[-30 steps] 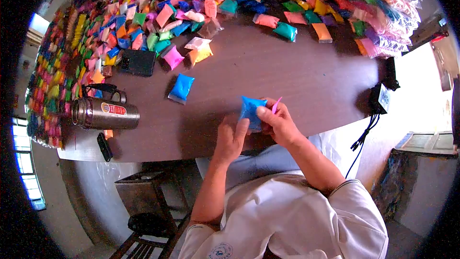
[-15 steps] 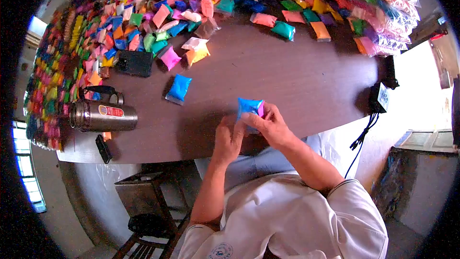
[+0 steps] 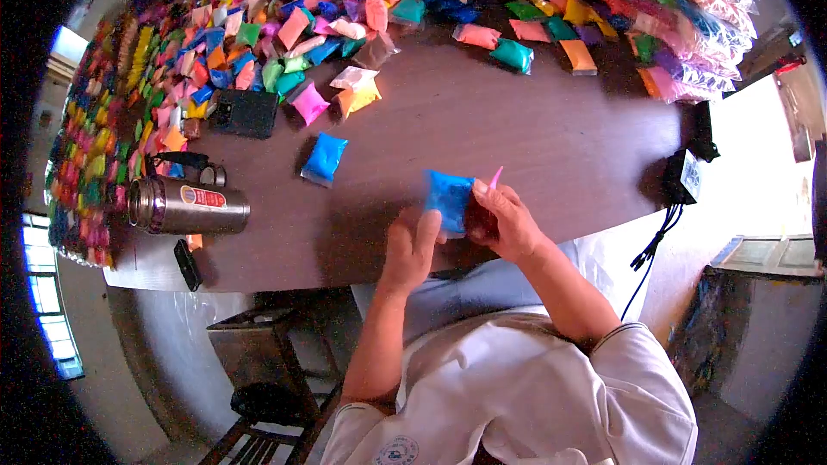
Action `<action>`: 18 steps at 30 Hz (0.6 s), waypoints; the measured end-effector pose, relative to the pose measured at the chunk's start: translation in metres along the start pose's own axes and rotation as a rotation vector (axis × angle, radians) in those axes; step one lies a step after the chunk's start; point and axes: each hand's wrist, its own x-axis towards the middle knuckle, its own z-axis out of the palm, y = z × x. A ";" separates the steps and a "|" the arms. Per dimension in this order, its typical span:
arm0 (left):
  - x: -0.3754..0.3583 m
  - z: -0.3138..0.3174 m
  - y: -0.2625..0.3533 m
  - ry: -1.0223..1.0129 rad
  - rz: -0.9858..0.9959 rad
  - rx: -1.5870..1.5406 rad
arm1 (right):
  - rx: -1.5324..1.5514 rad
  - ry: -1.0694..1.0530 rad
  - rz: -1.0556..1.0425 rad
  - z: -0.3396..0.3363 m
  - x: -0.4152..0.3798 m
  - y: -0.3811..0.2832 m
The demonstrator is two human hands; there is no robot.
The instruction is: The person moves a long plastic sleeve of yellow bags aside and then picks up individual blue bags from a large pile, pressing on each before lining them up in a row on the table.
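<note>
A: Found the blue packet [image 3: 448, 198] where?
B: Between the left grip [image 3: 409, 245] and the right grip [image 3: 514, 222], near the front edge of the worktop [image 3: 517, 120]; well apart from the other blue packet [image 3: 326, 159], at left.
A: Held how?
B: Pressed on the lower left part by the left thumb, inside a narrow left grip; steadied underneath too, perhaps, but could not tell, with the rest of those fingers hidden; met at the right edge by the right thumb, and closed in the right grip, as well, around a pink pointed piece [image 3: 495, 178].
A: Looked heavy or light?
B: Seemed light, to judge by the small, puffed shape; soft, too, more like a little cushion than a block; likely to dent under a hard pinch, and maybe slippery because of the shiny film.
A: Best taken where?
B: Probably along the two long sides, with broad, gentle pads; risked a crease or a split seam, perhaps, with a tight pinch at one corner.
A: Pointed which way?
B: Away from the body, towards the far side of the worktop; ran lengthwise in that same direction, with a slight lean to the left at the far end; could not tell front from back.
</note>
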 end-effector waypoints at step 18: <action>-0.002 0.001 0.007 -0.001 -0.041 0.077 | -0.237 0.108 -0.004 -0.004 -0.005 0.010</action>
